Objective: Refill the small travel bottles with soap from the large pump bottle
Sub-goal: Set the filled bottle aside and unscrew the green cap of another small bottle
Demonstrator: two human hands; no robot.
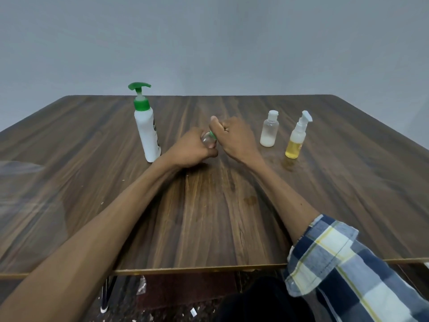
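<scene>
A large white pump bottle (146, 129) with a green pump head stands upright at the table's left middle. My left hand (191, 151) grips a small clear travel bottle (206, 140) just right of it. The fingers of my right hand (232, 135) are curled round that bottle's green cap (212, 135). Most of the small bottle is hidden by both hands. To the right stand a frosted flip-cap travel bottle (269, 130) with a little white liquid and a small pump bottle (296, 140) holding yellow liquid.
Everything rests on a dark wood-grain table (209, 217) whose front edge runs near my body. A grey wall rises behind it. Under the table I see a metal leg (105, 296) and scraps on the floor.
</scene>
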